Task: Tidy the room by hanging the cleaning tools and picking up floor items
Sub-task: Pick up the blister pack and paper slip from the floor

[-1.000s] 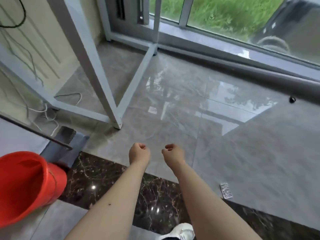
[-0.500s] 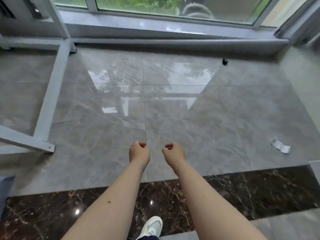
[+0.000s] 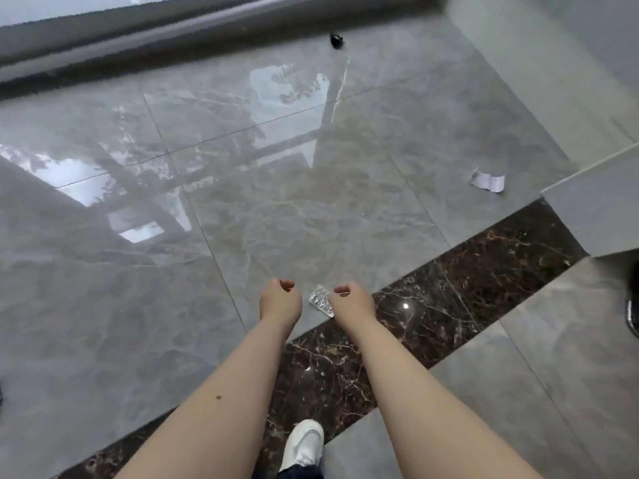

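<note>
My left hand [image 3: 280, 300] and my right hand [image 3: 351, 302] reach out side by side over the glossy grey tile floor, both with fingers curled in and holding nothing. A silver blister pack [image 3: 320, 300] lies flat on the floor between them, partly covered by my right hand, which is not touching it as far as I can tell. A crumpled white paper scrap [image 3: 487, 181] lies further off to the right, near a wall corner. A small black object [image 3: 337, 41] sits far ahead by the window sill.
A dark marble strip [image 3: 449, 299] crosses the floor diagonally under my arms. My white shoe [image 3: 304, 444] stands on it at the bottom. A grey wall corner [image 3: 594, 209] juts in at the right, with a dark object [image 3: 632, 305] at the frame's edge.
The view has swung right: the red bucket and white frame have left it, and the blister pack now lies between my hands. Both hands keep the same curled pose.
</note>
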Demonstrator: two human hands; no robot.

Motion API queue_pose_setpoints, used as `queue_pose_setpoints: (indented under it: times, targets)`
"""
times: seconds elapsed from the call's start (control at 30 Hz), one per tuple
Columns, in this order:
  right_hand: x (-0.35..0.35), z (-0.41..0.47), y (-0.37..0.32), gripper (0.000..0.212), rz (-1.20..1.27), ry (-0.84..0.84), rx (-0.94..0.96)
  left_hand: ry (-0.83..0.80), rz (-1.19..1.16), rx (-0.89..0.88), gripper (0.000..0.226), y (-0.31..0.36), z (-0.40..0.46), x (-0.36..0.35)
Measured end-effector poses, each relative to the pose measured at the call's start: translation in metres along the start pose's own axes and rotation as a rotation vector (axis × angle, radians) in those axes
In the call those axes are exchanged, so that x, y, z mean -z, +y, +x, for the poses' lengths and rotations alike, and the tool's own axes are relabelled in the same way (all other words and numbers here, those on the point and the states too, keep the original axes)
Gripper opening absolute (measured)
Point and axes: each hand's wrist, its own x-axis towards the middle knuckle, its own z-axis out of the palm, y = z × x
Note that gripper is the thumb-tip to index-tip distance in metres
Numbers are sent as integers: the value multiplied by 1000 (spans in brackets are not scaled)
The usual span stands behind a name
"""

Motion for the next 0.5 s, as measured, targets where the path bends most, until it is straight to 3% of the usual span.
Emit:
queue_pose_setpoints:
  times: [0.5]
  targets:
    - [-67,166,123,25,166,56,-160,-126,148,-73,25,-90,144,-141]
